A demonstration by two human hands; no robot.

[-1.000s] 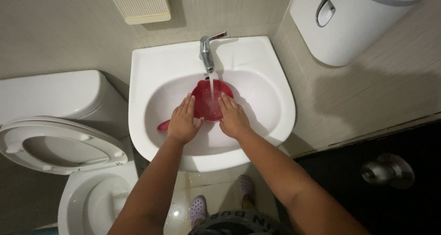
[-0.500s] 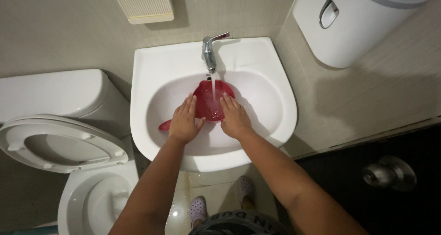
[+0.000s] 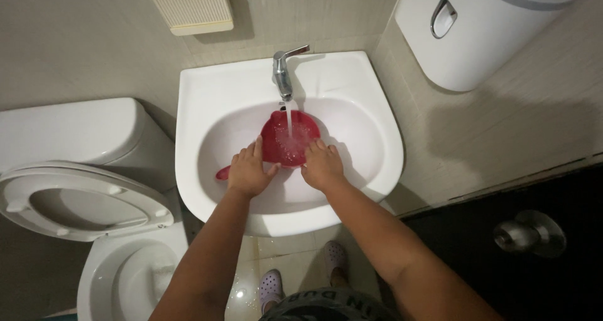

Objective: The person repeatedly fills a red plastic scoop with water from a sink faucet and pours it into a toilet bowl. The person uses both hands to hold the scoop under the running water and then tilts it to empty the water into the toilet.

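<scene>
A red round plastic scoop (image 3: 286,136) lies in the white sink (image 3: 370,117), under the water stream running from the chrome tap (image 3: 282,73). My left hand (image 3: 249,170) holds its left edge, where a short red handle (image 3: 222,173) sticks out toward the left. On the scoop's right edge rests my right hand (image 3: 321,165), fingers curled against it. Water splashes inside the scoop.
A white toilet (image 3: 81,201) with its seat raised stands to the left of the sink. A cream wall box (image 3: 191,5) hangs above the sink, a white dispenser (image 3: 477,26) to the right. A dark door with a metal knob (image 3: 527,233) is at lower right.
Both hands and the scoop stay in nearly the same place under the running water; the view shifted slightly.
</scene>
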